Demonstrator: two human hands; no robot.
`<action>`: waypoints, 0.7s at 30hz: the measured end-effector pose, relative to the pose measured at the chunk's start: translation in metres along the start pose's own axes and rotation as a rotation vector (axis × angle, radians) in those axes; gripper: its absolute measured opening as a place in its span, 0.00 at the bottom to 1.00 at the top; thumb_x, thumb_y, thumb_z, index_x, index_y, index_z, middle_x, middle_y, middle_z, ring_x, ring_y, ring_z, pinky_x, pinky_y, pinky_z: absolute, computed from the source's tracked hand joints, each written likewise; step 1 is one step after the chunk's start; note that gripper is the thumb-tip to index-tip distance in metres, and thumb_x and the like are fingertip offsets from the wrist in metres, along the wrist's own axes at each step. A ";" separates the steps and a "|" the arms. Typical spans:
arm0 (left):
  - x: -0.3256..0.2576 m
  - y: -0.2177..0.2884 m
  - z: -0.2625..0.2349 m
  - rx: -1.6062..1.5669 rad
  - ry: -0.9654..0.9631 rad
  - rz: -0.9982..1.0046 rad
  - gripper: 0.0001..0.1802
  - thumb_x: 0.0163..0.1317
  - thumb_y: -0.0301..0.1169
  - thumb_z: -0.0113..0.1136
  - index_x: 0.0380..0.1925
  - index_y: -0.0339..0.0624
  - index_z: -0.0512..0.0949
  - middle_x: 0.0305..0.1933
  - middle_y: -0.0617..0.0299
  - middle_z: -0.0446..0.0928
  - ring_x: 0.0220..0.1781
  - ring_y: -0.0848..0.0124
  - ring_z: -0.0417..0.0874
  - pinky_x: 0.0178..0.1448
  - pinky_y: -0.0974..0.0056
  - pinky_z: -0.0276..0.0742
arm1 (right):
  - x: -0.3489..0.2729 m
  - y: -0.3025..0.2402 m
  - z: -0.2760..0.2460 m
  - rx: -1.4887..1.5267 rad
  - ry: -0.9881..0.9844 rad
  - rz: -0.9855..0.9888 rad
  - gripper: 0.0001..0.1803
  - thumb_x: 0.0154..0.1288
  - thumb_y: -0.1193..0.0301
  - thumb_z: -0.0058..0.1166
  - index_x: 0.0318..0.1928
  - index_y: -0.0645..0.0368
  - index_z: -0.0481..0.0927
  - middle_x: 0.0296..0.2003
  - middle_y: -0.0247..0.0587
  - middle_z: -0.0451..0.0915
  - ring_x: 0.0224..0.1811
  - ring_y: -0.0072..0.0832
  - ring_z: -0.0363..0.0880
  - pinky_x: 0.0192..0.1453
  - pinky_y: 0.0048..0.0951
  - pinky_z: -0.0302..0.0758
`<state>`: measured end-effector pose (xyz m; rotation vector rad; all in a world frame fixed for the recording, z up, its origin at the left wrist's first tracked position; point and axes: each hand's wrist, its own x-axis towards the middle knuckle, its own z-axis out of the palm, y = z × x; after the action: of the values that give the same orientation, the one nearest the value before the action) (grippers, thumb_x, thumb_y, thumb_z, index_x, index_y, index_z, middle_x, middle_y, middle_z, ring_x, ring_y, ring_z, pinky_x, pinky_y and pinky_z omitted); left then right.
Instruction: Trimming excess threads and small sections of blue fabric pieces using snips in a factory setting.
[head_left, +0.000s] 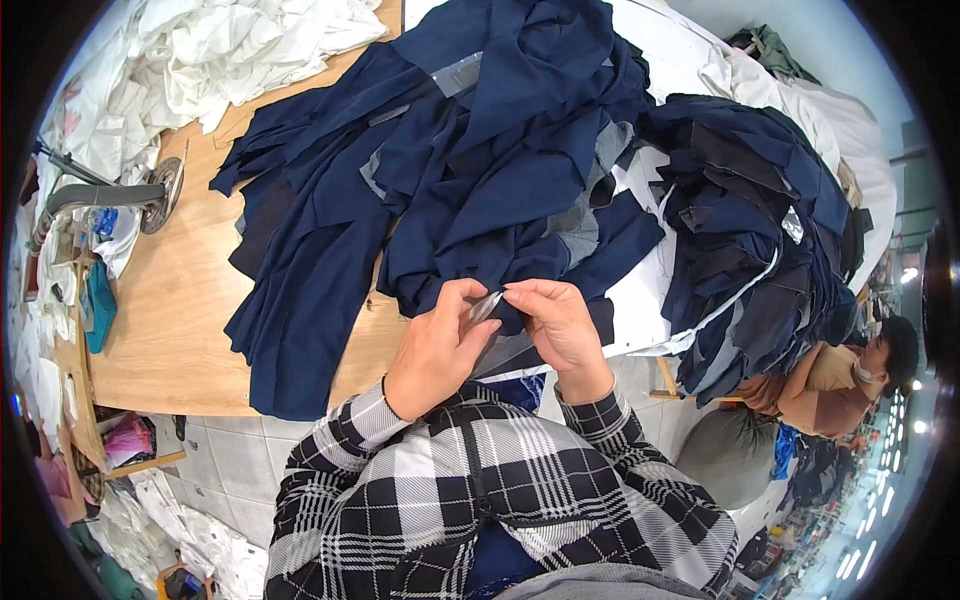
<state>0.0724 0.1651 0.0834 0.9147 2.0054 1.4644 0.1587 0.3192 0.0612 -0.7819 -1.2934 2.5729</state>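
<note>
Close in front of my body, both hands meet at the near edge of a heap of navy cloth pieces (470, 190). My left hand (435, 350) is closed around a small silvery pair of thread snips (487, 306), their tips pointing up and right. Thumb and forefinger of my right hand (560, 325) pinch a bit of navy cloth right at the tips of the snips. Whether a thread lies between them is too small to see. Grey lining (575, 238) shows among the navy pieces.
A tied bundle of navy pieces (750, 230) stands at the right. White cloth (250, 50) is heaped at the far left of the wooden table (170, 330). A grey curved arm on a round base (110, 195) sits at the left. A seated person (840, 385) is at the right.
</note>
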 end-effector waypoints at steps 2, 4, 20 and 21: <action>0.001 0.000 -0.001 0.013 -0.024 -0.008 0.19 0.58 0.27 0.58 0.46 0.38 0.63 0.26 0.50 0.76 0.26 0.58 0.81 0.30 0.62 0.72 | -0.001 -0.002 0.002 -0.006 0.005 -0.002 0.08 0.59 0.78 0.56 0.39 0.69 0.81 0.30 0.38 0.81 0.31 0.17 0.76 0.37 0.15 0.70; 0.001 -0.001 0.000 0.000 -0.022 -0.014 0.19 0.58 0.28 0.58 0.46 0.38 0.63 0.25 0.51 0.76 0.25 0.59 0.80 0.29 0.62 0.71 | -0.001 -0.002 0.004 -0.002 0.006 -0.003 0.08 0.59 0.78 0.56 0.39 0.69 0.81 0.30 0.38 0.81 0.31 0.17 0.76 0.37 0.15 0.70; 0.004 -0.006 0.002 -0.146 -0.036 -0.050 0.17 0.58 0.28 0.59 0.43 0.36 0.64 0.23 0.56 0.76 0.24 0.71 0.78 0.29 0.68 0.70 | -0.004 -0.004 0.008 0.010 0.014 -0.021 0.07 0.57 0.81 0.56 0.37 0.67 0.82 0.31 0.40 0.82 0.33 0.21 0.79 0.39 0.18 0.73; 0.004 -0.006 0.002 -0.195 -0.042 -0.074 0.17 0.58 0.28 0.60 0.43 0.36 0.65 0.24 0.57 0.76 0.24 0.73 0.77 0.29 0.69 0.70 | -0.004 -0.003 0.008 0.010 0.014 -0.021 0.07 0.57 0.81 0.56 0.37 0.67 0.82 0.31 0.40 0.82 0.33 0.21 0.79 0.39 0.18 0.73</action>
<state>0.0698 0.1682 0.0766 0.7753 1.8095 1.5538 0.1575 0.3145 0.0692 -0.7783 -1.2775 2.5510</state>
